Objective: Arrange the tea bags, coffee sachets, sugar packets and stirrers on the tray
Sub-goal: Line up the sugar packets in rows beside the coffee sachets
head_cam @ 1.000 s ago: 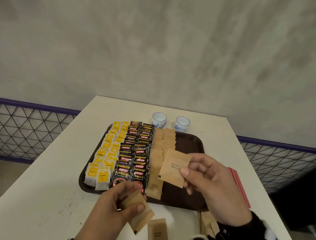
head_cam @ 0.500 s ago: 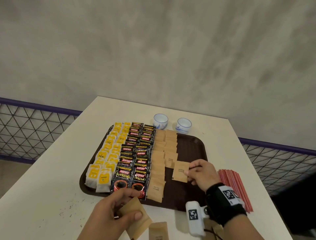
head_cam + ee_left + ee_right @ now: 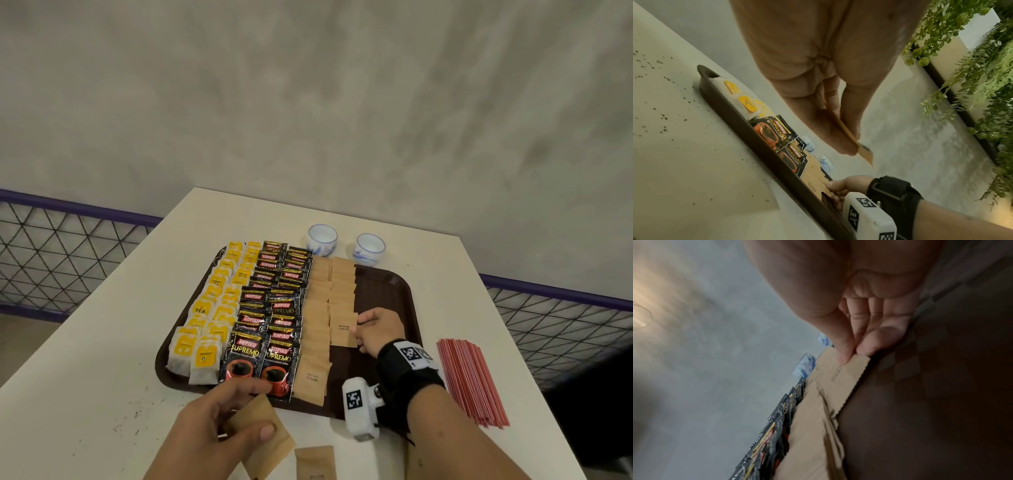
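Observation:
A dark brown tray (image 3: 404, 294) on the white table carries rows of yellow tea bags (image 3: 219, 305), black coffee sachets (image 3: 274, 308) and brown sugar packets (image 3: 320, 308). My right hand (image 3: 371, 330) pinches the edge of a sugar packet (image 3: 342, 330) that lies at the near end of the second sugar row; the right wrist view shows thumb and finger on this packet (image 3: 851, 369). My left hand (image 3: 222, 425) holds a few sugar packets (image 3: 263, 442) above the table in front of the tray, seen edge-on as held packets (image 3: 849, 134) in the left wrist view.
A bundle of red stirrers (image 3: 471, 380) lies on the table right of the tray. Two small blue-and-white cups (image 3: 322, 238) stand beyond the tray. A loose sugar packet (image 3: 315, 462) lies at the table's near edge. Wire railings flank the table.
My right hand carried its sugar packet from mid-air down onto the tray and slid it left against the second sugar row. The left hand stayed put with its packets.

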